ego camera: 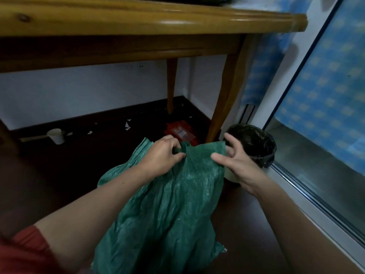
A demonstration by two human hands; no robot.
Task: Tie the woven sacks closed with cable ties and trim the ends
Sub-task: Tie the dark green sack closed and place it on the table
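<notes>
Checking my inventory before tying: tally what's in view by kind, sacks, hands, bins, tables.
Green woven sack: 1
Hands: 2, left hand and right hand
Lined bin: 1
Wooden table: 1
Total: 5

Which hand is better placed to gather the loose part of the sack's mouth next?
Right, probably. The right hand is open at the ungathered edge of the green woven sack, while the left hand already grips the bunched part.
</notes>
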